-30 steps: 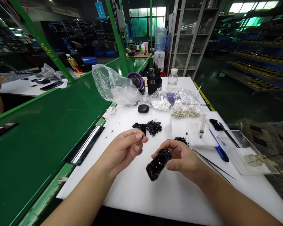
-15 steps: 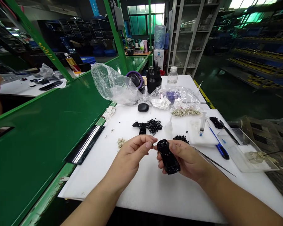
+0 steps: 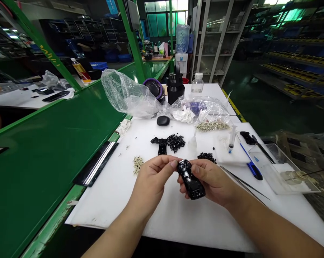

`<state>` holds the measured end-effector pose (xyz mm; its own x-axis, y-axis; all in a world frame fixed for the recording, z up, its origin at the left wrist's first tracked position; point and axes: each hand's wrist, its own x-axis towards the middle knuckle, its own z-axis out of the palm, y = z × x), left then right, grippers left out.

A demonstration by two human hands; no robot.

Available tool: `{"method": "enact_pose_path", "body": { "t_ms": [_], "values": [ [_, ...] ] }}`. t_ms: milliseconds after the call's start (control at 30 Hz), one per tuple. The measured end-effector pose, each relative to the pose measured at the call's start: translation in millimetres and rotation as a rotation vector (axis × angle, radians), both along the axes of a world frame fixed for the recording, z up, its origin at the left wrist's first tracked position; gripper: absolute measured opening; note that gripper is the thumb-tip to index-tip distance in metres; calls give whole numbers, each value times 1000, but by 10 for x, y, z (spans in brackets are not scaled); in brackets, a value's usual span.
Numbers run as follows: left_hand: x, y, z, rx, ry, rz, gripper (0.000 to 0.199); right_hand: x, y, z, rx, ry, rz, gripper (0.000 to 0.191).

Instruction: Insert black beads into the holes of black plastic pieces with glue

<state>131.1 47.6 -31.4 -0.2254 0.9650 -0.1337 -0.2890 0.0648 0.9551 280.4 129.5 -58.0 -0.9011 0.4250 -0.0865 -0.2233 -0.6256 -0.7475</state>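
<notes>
Our right hand (image 3: 214, 179) grips black casing (image 3: 191, 182), likely steadying end for our left hand (image 3: 152, 175), pinched closed; contents hidden.

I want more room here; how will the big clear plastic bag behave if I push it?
The clear plastic bag will probably crumple, since its film looks thin and wrinkled. It seems light for its size, puffed out and see-through. It might brush the purple-rimmed object beside it.

Black part (image 3: 191, 182), one: elongated, glossy, with small bright spots; slanting, far end leftward. Held above the near half of the white worktop (image 3: 175, 225).
</notes>
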Motion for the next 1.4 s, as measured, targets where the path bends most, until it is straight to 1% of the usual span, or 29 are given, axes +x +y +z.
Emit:
{"method": "enact_pose_path", "body": {
  "t_ms": [133,300,433,667,767,1000,1100,1167,1300,1400],
  "values": [
    [34,0,-23,-7,24,41,16,-5,-10,-5,8,-14,-1,36],
    [113,5,-47,-28,-86,100,18,-30,-20,-15,-6,21,-6,33],
    [116,23,-58,-42,-136,90,18,-28,-13,-7,-5,11,-6,36],
    [95,32,-82,-65,-103,125,18,-22,-17,6,22,-15,-5,38],
    [96,22,-100,-67,-82,116,18,-26,-14,12,15,-13,-6,37],
    [-24,-9,-95,-68,57,-4,18,-1,-11,17,10,-35,22,38],
    [-62,-21,-73,-77,93,-27,18,6,-13,7,21,-35,29,38],
    [-64,-23,-72,-69,89,-8,18,-1,-15,-2,27,-45,20,38],
    [-53,-16,-103,-53,84,77,19,-27,-19,-4,24,-81,-21,35],
    [-66,-13,-120,-52,80,84,20,-30,-19,8,30,-100,-47,35]
  ]
}}
